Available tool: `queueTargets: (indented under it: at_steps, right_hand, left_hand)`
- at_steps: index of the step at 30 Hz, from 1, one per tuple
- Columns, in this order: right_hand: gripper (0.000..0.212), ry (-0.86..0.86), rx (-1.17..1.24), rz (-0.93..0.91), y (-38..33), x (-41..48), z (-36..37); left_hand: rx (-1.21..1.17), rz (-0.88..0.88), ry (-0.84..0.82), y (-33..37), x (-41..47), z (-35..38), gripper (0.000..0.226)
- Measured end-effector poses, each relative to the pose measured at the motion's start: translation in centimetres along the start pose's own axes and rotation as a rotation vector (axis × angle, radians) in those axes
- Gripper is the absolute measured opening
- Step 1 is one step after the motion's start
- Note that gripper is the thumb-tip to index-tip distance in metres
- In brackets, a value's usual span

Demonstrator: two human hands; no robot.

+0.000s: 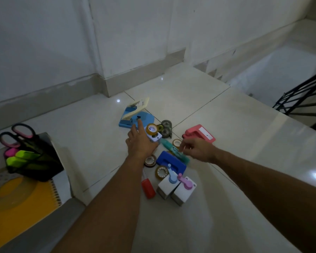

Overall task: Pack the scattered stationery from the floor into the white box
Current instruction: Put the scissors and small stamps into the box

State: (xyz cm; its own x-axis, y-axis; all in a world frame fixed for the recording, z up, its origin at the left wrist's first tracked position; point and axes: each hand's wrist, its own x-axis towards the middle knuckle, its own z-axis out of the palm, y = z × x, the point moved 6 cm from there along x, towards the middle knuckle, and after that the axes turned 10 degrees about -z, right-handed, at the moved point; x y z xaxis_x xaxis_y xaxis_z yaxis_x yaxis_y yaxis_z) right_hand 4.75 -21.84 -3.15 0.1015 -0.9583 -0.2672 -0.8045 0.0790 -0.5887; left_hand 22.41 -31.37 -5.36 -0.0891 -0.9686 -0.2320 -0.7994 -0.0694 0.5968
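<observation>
- The scattered stationery lies in a loose cluster on the tiled floor (217, 143), ahead of the person: a light blue hole punch (135, 115), a grey tape dispenser (166, 128), a pink punch (199, 134), a dark blue punch (171, 161), a teal glue tube (169, 146), several small tape rolls (161, 172), a red-capped marker (148, 189) and two white craft punches (177, 190).
- The left hand (140, 143) reaches over the middle of the pile, fingers spread, lying on a white dispenser with a tape roll (153, 131); whether its grip has closed on it I cannot tell.
- The right hand (195, 148) hovers just above the glue tube, thumb and fingers drawn close as if to pinch, nothing clearly held.
- The white box (62, 157) sits at the left edge, beside the pile. It already holds a black mesh organiser (38, 161) with scissors (16, 134) and highlighters (22, 156), plus a yellow spiral notebook (22, 194).
- Judged from this, packing is partly done: the larger items are in, but most of the small pieces are still on the floor.
</observation>
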Motion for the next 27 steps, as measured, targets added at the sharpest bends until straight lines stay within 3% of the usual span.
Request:
queueTargets:
  at_steps: [2,4,6,9,12,15,18,21,27]
  right_hand:
    - [0.005,-0.248,0.094,0.018,-1.1,-1.3,1.7]
    - [0.007,-0.415,0.125,0.095,-1.7,-2.6,2.7]
    - [0.022,-0.513,0.115,0.182,-1.9,-3.9,3.3]
    - [0.057,-0.632,-0.057,0.183,-2.1,-5.3,4.3]
    - [0.075,-0.576,-0.284,0.045,-2.4,-5.9,5.6]
    - [0.070,-0.442,-0.334,-0.041,-2.8,-6.2,6.3]
    - [0.071,-0.397,-0.349,-0.028,-2.8,-6.6,6.0]
    - [0.066,-0.417,-0.361,-0.015,-2.9,-6.8,4.9]
    - [0.050,-0.411,-0.242,-0.016,-3.6,-6.7,2.2]
  left_hand:
    - [-0.017,0.032,0.081,0.5,-0.5,-0.4,0.097]
    - [-0.108,0.151,0.238,1.1,-1.6,-1.4,0.058]
    - [-0.221,0.248,0.281,1.4,-3.0,-2.2,0.023]
    - [-0.144,0.320,0.110,1.0,-4.6,-1.3,0.013]
    - [-0.085,0.300,-0.120,-0.1,-6.5,-0.3,0.009]
    - [-0.134,0.181,-0.342,-1.5,-9.0,1.2,0.018]
    - [-0.144,0.128,-0.497,-2.4,-11.7,3.2,0.068]
    - [-0.014,0.162,-0.472,-2.6,-13.4,4.6,0.105]
    - [0.087,0.199,-0.311,-3.0,-14.4,4.2,0.103]
